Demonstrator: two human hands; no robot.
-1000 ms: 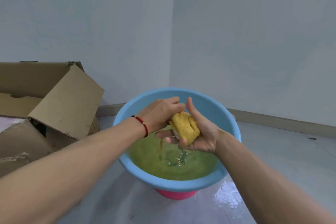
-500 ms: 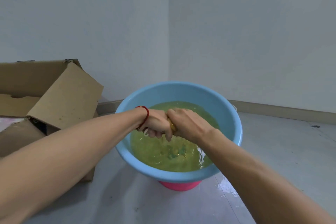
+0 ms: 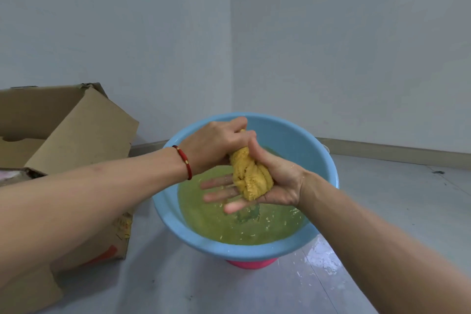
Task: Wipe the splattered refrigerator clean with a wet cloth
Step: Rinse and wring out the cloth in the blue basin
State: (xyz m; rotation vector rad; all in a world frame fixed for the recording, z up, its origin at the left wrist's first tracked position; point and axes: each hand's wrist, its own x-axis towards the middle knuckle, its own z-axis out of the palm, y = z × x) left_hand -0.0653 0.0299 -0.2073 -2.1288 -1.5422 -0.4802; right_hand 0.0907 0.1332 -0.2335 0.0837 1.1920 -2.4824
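Observation:
A yellow cloth point(image 3: 251, 177), wet and twisted into a rope, hangs over a blue basin point(image 3: 323, 168) of greenish-yellow water. My left hand point(image 3: 216, 145), with a red bracelet at its wrist, grips the cloth's upper end. My right hand point(image 3: 270, 183) lies palm up under the lower end, fingers straight and pointing left, thumb pressed against the cloth. Bits of debris float on the water below. The refrigerator is not in view.
An open cardboard box point(image 3: 84, 140) stands on the left, close to the basin. The basin sits on a pink base point(image 3: 251, 262). A wet patch point(image 3: 318, 260) shines on the grey floor to its right. Two white walls meet in a corner behind.
Half a second ago both hands clenched the cloth low over the water, hiding it. Now the cloth is raised and visible, and my right hand has turned palm up with its fingers straightened.

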